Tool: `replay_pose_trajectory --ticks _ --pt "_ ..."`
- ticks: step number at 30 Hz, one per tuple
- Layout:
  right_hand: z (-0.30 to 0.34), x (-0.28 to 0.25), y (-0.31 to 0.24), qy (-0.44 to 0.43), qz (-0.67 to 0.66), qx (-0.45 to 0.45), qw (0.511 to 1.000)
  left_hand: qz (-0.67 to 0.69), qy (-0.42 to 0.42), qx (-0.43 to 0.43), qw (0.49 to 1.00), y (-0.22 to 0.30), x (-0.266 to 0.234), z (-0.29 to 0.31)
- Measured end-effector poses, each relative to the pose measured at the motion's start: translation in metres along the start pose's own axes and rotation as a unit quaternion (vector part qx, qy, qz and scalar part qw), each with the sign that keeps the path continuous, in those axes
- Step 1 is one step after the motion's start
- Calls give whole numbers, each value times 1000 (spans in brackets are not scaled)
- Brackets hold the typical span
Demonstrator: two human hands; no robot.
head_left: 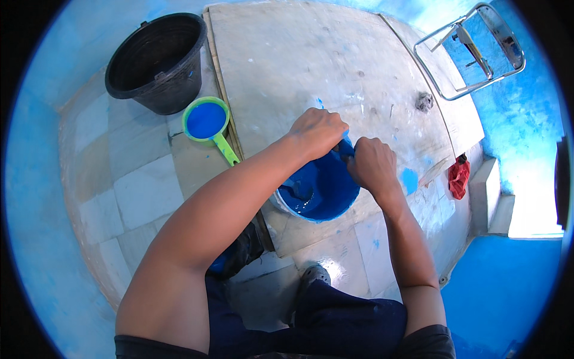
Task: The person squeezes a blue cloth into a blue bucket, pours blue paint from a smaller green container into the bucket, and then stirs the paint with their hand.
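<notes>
Both our hands meet at the bucket's twelve o'clock rim.
Left hand and right hand fists clench one blue-soaked cloth between them, bucket just below.

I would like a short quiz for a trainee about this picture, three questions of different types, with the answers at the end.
1. True or false: the green scoop holds blue paint.
2. Which stands nearest the scoop? A) the red cloth B) the black bucket C) the folded metal chair
3. Fill in: both the left hand and the right hand are closed at the rim of the ______ of blue paint, gripping something blue.

Key
1. True.
2. B.
3. Bucket; what exactly the hands grip cannot be told.
</notes>
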State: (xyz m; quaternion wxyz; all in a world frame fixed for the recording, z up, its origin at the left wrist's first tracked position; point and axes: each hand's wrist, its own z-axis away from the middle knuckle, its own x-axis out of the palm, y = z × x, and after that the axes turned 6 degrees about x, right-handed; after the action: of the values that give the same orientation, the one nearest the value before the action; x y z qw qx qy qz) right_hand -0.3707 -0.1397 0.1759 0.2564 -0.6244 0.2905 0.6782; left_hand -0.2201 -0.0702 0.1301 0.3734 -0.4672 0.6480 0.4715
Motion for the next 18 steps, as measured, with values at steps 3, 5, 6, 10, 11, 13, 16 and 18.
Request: replay_pose_trajectory --ticks 3,5,6,10,11,13,16,18 --pt "-3 0 -2 1 14 -4 1000 -17 -2 7 1000 1 1 0" --pt "-3 1 -4 1 22 -4 1000 -33 -35 3 999 4 -3 -2" --pt "-4 0 -5 4 27 -3 1000 -35 -33 3 999 4 -3 -2" --pt "-4 5 -7 2 28 13 1000 -42 -13 5 999 6 1 -2" --pt "-3 6 -7 -3 33 14 999 -44 -6 6 999 7 3 -1" --pt "-4 6 -12 -7 40 11 999 -32 20 4 999 4 11 3" --pt "-2 2 -17 -11 35 27 999 -27 39 -3 999 2 17 6" --pt "-4 4 -12 -8 14 21 1000 -21 35 -6 999 2 17 6"
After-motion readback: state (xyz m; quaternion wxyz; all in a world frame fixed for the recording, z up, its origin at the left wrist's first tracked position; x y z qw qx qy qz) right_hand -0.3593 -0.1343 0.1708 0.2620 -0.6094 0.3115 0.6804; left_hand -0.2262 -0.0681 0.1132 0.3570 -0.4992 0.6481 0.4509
